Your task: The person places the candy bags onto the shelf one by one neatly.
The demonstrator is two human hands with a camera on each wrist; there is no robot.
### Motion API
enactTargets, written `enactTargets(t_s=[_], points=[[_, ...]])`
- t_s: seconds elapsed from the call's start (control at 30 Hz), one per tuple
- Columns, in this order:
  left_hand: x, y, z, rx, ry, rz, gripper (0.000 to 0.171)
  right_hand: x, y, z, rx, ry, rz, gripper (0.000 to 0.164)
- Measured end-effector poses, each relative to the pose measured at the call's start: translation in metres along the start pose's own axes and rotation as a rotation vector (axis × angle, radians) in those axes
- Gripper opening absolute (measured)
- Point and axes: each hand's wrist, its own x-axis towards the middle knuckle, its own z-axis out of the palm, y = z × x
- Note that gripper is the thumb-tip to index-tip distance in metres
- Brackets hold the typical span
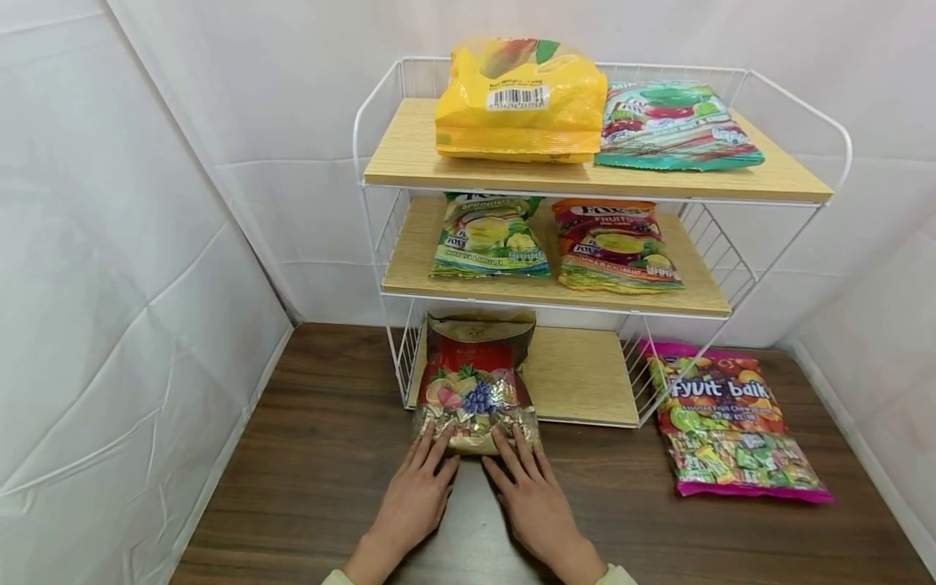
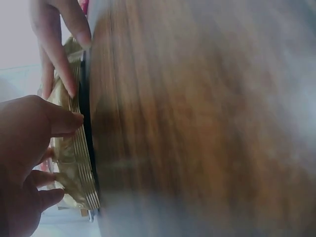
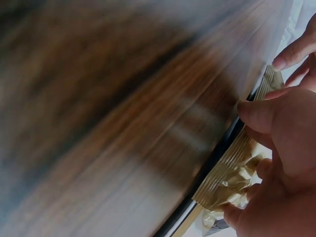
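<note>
A red and gold candy bag [image 1: 475, 366] with fruit pictures lies on the bottom shelf, its gold front end sticking out past the shelf edge. My left hand [image 1: 415, 490] rests on the front left part of the bag with its fingers straight. On the front right, my right hand [image 1: 532, 500] touches the bag the same way. Both thumbs point inward near the crimped gold end [image 2: 85, 163], which the left wrist view shows close up. In the right wrist view, the right thumb [image 3: 256, 114] is right at that crimped edge, the fingers beyond it.
The white wire rack [image 1: 369, 236] has three wooden shelves. On top sit a yellow bag [image 1: 519, 122] and a teal bag [image 1: 673, 130]; the middle shelf bears a green bag [image 1: 488, 236] and a dark red bag [image 1: 617, 248]. A pink-edged candy bag [image 1: 734, 422] lies right of the rack.
</note>
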Motion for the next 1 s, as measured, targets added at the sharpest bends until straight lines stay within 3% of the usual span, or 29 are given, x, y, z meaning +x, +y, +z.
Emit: enactTargets(t_s=[0.17, 0.4, 0.53, 0.77, 1.0], points=[[0.004, -0.002, 0.0, 0.002, 0.011, -0.017, 0.046, 0.002, 0.003, 0.0, 0.0, 0.013, -0.022, 0.049], [0.014, -0.01, 0.0, 0.051, 0.049, -0.027, 0.07, 0.007, 0.013, 0.001, -0.025, 0.02, -0.086, 0.073], [0.019, -0.013, 0.0, 0.043, 0.07, -0.025, 0.078, 0.012, 0.02, 0.002, -0.029, 0.07, -0.112, 0.071], [0.029, -0.02, 0.002, 0.066, 0.128, 0.013, 0.073, 0.027, 0.023, 0.003, -0.034, 0.182, -0.133, 0.063], [0.034, -0.028, 0.003, 0.037, 0.193, 0.056, 0.059, 0.036, 0.027, 0.005, -0.07, 0.101, -0.104, 0.073]])
